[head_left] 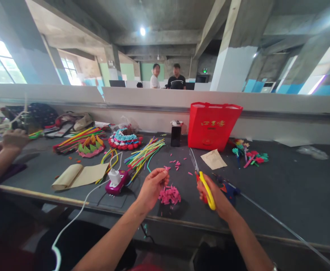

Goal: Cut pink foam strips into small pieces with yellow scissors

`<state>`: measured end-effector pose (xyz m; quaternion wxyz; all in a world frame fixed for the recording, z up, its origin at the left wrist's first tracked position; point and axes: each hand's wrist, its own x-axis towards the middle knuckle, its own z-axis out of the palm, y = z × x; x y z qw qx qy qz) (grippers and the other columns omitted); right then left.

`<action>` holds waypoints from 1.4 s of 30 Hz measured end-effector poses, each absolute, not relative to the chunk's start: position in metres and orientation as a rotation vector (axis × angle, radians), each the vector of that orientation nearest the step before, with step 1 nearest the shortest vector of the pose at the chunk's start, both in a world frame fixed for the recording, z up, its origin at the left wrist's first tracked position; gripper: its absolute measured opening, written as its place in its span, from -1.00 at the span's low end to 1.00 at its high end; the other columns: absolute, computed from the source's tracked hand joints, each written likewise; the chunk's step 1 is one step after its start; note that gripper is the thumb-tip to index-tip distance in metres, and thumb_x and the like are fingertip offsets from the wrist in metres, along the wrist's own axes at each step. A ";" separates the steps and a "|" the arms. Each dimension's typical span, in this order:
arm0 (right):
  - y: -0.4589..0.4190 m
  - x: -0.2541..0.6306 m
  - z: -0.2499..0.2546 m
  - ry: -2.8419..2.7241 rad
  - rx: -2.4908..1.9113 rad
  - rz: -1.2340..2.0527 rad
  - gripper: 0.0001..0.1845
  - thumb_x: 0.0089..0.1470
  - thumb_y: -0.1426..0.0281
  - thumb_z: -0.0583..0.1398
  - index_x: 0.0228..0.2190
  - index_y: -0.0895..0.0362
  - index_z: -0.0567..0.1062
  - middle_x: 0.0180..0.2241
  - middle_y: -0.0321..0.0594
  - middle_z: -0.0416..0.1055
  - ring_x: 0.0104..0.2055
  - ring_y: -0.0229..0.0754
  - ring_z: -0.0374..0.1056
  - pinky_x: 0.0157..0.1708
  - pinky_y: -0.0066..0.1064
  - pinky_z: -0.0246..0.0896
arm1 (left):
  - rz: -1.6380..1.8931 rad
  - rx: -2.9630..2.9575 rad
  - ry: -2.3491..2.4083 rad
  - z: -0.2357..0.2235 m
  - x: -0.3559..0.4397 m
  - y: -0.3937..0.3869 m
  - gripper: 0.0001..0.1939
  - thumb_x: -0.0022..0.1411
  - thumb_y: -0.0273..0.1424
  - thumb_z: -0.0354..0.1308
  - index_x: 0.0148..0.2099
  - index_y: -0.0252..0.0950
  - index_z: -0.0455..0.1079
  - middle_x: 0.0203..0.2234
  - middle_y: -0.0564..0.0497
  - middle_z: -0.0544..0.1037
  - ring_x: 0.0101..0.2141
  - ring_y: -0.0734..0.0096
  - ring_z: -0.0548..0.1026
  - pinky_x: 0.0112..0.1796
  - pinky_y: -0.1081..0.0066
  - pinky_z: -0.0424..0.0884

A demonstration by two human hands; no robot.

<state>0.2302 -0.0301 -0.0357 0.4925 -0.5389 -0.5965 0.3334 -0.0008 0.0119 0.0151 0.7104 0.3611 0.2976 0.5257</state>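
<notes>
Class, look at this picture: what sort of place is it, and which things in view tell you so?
Probably a craft workshop in an industrial hall: bundles of coloured pipe cleaners on a long worktable, scissors in the right hand, bare concrete beams overhead.

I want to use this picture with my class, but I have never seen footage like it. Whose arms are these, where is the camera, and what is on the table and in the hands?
There is no machine here. The one picture comes from a camera worn on a person's head, looking forward and down, so both bare arms are that person's own.

The right hand holds yellow-handled scissors, blades pointing away. The left hand has its fingertips pinched together just above a pile of pink scraps; anything in that grip is too small to make out.

On the dark table lie coloured craft sticks, a red bag, a brown paper piece and a plug strip. At the far left is a co-worker's hand.
</notes>
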 end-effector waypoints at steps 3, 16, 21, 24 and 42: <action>-0.038 0.200 -0.030 -1.417 -1.234 0.834 -0.55 0.11 0.11 0.11 0.01 0.00 0.26 -0.31 -0.26 0.39 -0.38 -0.23 0.37 -0.40 -0.44 0.33 | 1.154 0.767 0.646 0.019 0.003 0.014 -0.77 -0.07 -0.39 0.39 -0.36 -0.34 0.44 -0.52 0.09 0.45 -0.51 0.60 0.38 -0.43 0.54 0.28; -0.065 0.170 -0.040 -1.582 -1.254 0.671 -0.30 -0.12 0.32 0.31 0.05 0.05 0.17 -0.16 -0.25 0.37 -0.28 -0.21 0.34 -0.27 -0.42 0.31 | 1.071 0.736 0.527 0.021 0.024 -0.008 -0.82 0.05 -0.39 0.32 -0.33 -0.32 0.39 -0.54 0.10 0.43 -0.52 0.57 0.39 -0.48 0.55 0.27; -0.067 0.175 -0.034 -1.659 -1.358 0.537 -0.27 -0.17 0.37 0.32 0.05 0.01 0.20 -0.12 -0.25 0.40 -0.16 -0.14 0.38 -0.17 -0.35 0.30 | 1.047 0.710 0.475 0.015 0.027 -0.013 -0.85 0.08 -0.41 0.28 -0.34 -0.30 0.35 -0.55 0.10 0.43 -0.52 0.55 0.41 -0.49 0.55 0.28; -0.069 0.177 -0.030 -1.716 -1.415 0.448 -0.26 -0.18 0.36 0.33 0.05 0.00 0.20 -0.13 -0.26 0.42 -0.19 -0.13 0.39 -0.18 -0.33 0.30 | 1.034 0.713 0.478 0.014 0.026 -0.012 -0.85 0.10 -0.41 0.27 -0.34 -0.31 0.35 -0.55 0.09 0.44 -0.52 0.55 0.41 -0.49 0.55 0.28; -0.074 0.179 -0.038 -1.778 -1.344 0.095 -0.41 -0.02 0.33 0.26 0.05 0.07 0.25 -0.15 -0.16 0.48 -0.21 -0.09 0.45 -0.21 -0.33 0.36 | 1.002 0.732 0.475 0.023 0.026 -0.019 -0.88 0.11 -0.42 0.24 -0.35 -0.33 0.36 -0.56 0.06 0.45 -0.56 0.53 0.40 -0.52 0.53 0.26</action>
